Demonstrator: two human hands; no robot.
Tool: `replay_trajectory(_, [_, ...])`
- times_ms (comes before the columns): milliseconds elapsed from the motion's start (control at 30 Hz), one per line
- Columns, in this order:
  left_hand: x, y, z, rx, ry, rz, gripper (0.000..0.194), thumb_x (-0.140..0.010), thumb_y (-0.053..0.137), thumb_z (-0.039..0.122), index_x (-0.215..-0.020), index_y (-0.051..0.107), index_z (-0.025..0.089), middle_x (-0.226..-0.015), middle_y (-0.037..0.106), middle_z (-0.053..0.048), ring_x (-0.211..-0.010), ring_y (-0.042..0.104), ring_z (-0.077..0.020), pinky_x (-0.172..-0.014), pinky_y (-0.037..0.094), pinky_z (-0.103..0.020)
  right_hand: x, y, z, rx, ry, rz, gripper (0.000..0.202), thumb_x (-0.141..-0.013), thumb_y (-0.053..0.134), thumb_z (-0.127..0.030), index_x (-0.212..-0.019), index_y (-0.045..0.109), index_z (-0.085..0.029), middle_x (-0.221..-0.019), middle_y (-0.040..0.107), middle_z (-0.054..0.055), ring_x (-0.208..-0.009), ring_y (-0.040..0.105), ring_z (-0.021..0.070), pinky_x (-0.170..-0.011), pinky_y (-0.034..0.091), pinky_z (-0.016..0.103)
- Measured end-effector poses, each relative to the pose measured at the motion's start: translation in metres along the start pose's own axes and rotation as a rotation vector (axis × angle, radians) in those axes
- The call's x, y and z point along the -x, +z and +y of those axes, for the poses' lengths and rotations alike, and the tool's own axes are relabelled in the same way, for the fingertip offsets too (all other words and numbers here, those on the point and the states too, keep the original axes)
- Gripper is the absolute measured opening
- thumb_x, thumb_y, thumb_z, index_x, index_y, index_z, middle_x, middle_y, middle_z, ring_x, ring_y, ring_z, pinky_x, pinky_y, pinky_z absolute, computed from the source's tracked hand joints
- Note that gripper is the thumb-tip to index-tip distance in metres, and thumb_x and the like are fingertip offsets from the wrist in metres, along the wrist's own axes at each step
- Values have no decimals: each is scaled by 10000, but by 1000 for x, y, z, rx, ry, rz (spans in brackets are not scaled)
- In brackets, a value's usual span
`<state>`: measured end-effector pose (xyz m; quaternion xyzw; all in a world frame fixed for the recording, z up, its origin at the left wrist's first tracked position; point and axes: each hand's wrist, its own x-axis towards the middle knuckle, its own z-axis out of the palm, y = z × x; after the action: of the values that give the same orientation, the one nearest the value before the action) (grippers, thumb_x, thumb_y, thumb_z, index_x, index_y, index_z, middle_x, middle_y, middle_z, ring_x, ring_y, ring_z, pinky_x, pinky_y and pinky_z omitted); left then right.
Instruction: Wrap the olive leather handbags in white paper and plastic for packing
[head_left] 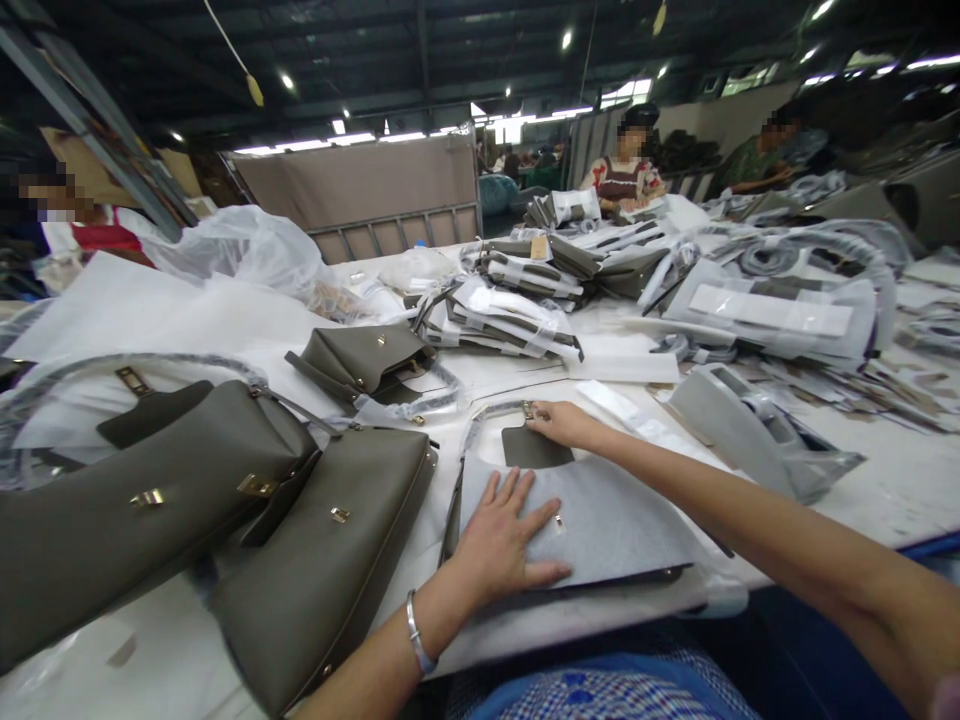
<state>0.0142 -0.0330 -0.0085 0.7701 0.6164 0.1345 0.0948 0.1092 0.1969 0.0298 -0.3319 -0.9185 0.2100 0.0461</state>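
A handbag (615, 540) lies on the table in front of me, its face covered by a pale grey sheet with a small metal clasp showing through. My left hand (506, 535) rests flat on that sheet, fingers spread. Above it, my right hand (559, 422) pinches the metal-tipped end of the bag's dark flap strap (531, 450). The wrapped handle (487, 412) curves up beside the strap. To the left, an olive handbag (337, 540) with a metal clasp lies close to the covered one.
Another olive bag (157, 500) lies far left, and a smaller one (360, 360) sits behind. Wrapped bag parts (510, 320) pile up mid-table. A grey plastic-wrapped piece (750, 420) lies right. White sheeting (165, 310) covers the back left. Co-workers (626, 170) sit beyond the table.
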Motion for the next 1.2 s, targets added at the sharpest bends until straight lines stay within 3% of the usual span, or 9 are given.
replay_trajectory(133, [0,-1,0,17,-8,-10,820,-837,437,823,-1506,400,349,-1625,266,-119,-1495,209,-392,-1193,182,-613,2,-1,2,-166,-43,21,416,-985,478,-380,-1272,672,-149,-1071,765,73,-1003,707,263,-877,540,344])
replay_trajectory(233, [0,-2,1,27,-10,4,814,-841,448,813,-1504,404,343,-1616,285,-118,-1490,222,-393,-1190,192,-618,35,-10,5,-280,-168,38,398,-996,467,-416,-1252,693,-213,-1223,718,22,-1149,656,230,-1019,496,343])
replay_trajectory(333, [0,-3,1,39,3,18,797,-847,467,795,-1497,416,337,-1581,339,-131,-1480,250,-384,-1189,189,-626,76,-13,13,-375,-409,-32,336,-992,500,-350,-1253,692,-261,-1297,680,20,-1222,617,196,-1097,453,367])
replay_trajectory(467, [-1,-3,2,36,15,37,786,-843,506,773,-1478,445,314,-1493,459,-129,-1441,337,-352,-1212,135,-613,114,2,26,-235,-594,-132,400,-995,497,-213,-1352,603,-360,-1462,548,16,-1351,507,188,-1154,398,425])
replay_trajectory(767, [8,-1,2,-13,-11,50,823,-830,495,799,-1425,517,231,-1454,534,-116,-1441,351,-359,-1217,207,-579,129,26,34,-13,-664,-121,577,-948,477,-79,-1462,475,-342,-1534,458,37,-1449,371,230,-1185,321,528])
replay_trajectory(900, [19,6,-1,-59,-41,125,827,-839,493,789,-1383,550,169,-1430,566,-129,-1410,418,-337,-1199,274,-568,134,28,33,69,-656,-120,715,-874,489,-28,-1507,396,-349,-1589,369,21,-1469,330,241,-1202,266,552])
replay_trajectory(1067, [24,9,1,-99,-42,231,773,-825,551,753,-1301,599,146,-1323,649,-140,-1328,522,-344,-1153,369,-582,136,31,32,89,-642,-140,716,-858,477,-32,-1502,411,-338,-1588,370,15,-1477,312,246,-1203,244,565])
replay_trajectory(1133, [23,7,9,-113,-26,272,683,-862,580,673,-1279,601,133,-1275,675,-148,-1254,593,-321,-1124,426,-562,136,32,32,89,-629,-139,699,-870,474,-46,-1498,417,-348,-1585,376,8,-1478,308,251,-1197,251,571])
replay_trajectory(1200, [23,5,20,-119,53,273,480,-966,573,450,-1321,564,126,-1299,661,-147,-1247,604,-272,-1117,459,-507,136,32,31,68,-624,-132,696,-872,474,-49,-1493,422,-360,-1574,397,3,-1479,307,251,-1193,253,576])
